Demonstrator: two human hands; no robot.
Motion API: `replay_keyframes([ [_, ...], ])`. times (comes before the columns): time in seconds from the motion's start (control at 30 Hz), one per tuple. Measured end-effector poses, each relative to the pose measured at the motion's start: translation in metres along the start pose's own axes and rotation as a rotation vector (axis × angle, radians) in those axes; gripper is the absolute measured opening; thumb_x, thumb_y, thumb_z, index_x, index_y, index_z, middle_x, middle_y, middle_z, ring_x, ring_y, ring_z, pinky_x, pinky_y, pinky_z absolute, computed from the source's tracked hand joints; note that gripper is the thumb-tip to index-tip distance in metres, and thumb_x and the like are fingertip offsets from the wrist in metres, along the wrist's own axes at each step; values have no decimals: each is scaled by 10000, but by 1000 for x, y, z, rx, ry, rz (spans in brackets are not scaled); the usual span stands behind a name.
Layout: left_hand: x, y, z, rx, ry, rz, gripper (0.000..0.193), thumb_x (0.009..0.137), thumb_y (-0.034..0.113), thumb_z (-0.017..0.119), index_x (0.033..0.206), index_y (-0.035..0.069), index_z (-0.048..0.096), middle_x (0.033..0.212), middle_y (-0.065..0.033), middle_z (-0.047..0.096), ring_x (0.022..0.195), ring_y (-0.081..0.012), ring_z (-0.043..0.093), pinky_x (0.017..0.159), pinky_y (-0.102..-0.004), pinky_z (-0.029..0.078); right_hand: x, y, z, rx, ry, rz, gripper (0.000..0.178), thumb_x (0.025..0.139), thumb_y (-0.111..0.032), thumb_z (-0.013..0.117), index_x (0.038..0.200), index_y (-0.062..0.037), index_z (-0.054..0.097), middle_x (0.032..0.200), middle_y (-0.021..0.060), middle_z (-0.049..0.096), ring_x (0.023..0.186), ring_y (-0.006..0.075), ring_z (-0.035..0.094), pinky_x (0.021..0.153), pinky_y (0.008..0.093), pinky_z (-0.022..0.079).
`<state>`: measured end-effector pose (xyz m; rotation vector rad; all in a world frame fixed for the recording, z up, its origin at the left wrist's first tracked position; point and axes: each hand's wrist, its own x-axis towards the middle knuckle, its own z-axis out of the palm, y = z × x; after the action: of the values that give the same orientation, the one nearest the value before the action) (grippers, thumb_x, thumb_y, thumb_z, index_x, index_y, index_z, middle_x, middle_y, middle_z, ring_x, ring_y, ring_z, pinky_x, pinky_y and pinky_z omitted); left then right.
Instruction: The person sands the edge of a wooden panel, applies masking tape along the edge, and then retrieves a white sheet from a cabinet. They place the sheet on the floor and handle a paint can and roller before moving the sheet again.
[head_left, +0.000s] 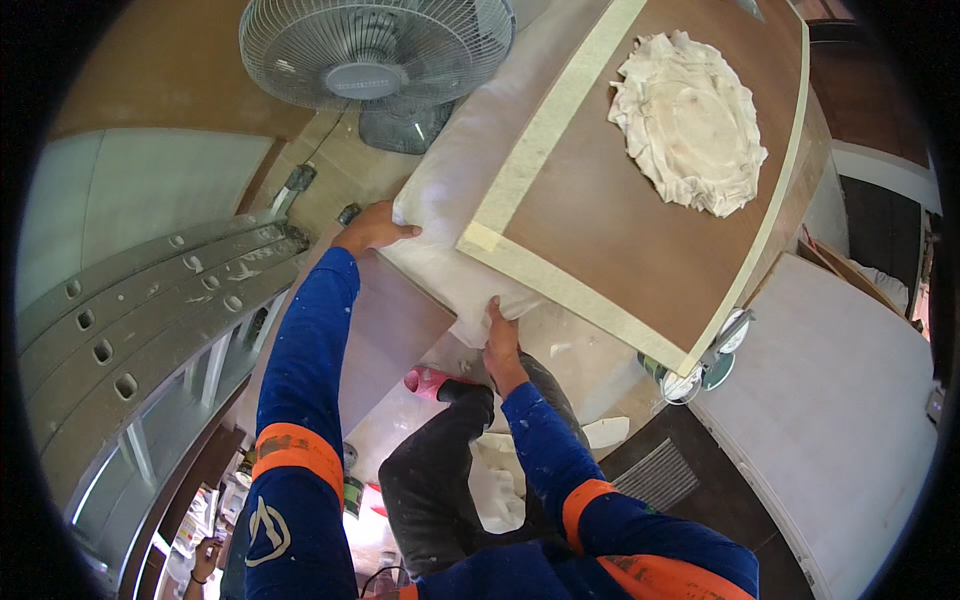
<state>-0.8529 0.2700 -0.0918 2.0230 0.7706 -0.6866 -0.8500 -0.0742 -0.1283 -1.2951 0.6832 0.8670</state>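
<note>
My left hand (372, 228) grips one corner of a thick white padded slab (455, 185), its thumb on top and the other fingers hidden beneath. My right hand (503, 345) is closed on the slab's near corner, thumb up along the edge. Above the slab, to the right, is a brown board (580, 190) edged with pale masking tape (575, 298). A crumpled cream cloth (690, 125) with a round, flattened middle lies on that board. Beside my left forearm, a plain brown panel (395, 310) extends below the slab.
A grey fan (375, 60) stands at the far left. A metal ladder (160, 300) lies along the left side. Paint cans (718, 370) stand below the board's near right corner. At right is a large white panel (820, 370). A pink shoe (428, 382) shows on my foot.
</note>
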Motion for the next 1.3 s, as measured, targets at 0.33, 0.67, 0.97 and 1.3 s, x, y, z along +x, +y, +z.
replay_keyframes([
  [0.33, 12, -7, -20, -2, -6, 13, 592, 825, 381, 844, 1290, 52, 681, 1195, -204, 736, 1095, -354, 698, 942, -419, 523, 1, 8, 23, -113, 62, -60, 716, 998, -333, 724, 1500, 46, 382, 1458, 99, 526, 1298, 195, 492, 1124, 354, 379],
  [0.67, 33, -57, -30, 71, -31, -18, 686, 881, 372, 778, 1416, -4, 569, 1409, -272, 597, 1280, -400, 586, 1085, -446, 444, -16, 15, 5, -333, -86, 53, 732, 923, -407, 783, 1416, 46, 488, 1349, 152, 597, 1200, 244, 558, 1029, 385, 454],
  [0.97, -184, -11, 66, 470, 706, 233, 681, 1025, 322, 612, 1533, -72, 389, 1586, -332, 366, 1489, -464, 334, 1260, -485, 236, -85, -34, -78, -590, -130, 39, 762, 848, -463, 799, 1435, -66, 520, 1228, 181, 683, 1136, 333, 652, 950, 409, 526],
  [1.3, -406, 175, 212, 165, -82, 251, 280, 981, 256, 658, 917, 16, 786, 1366, -258, 636, 1229, -402, 624, 995, -446, 515, -204, -80, -337, -464, 288, -185, 349, 894, -231, 734, 1160, -5, 737, 1131, 170, 750, 1009, 246, 722, 890, 363, 558],
])
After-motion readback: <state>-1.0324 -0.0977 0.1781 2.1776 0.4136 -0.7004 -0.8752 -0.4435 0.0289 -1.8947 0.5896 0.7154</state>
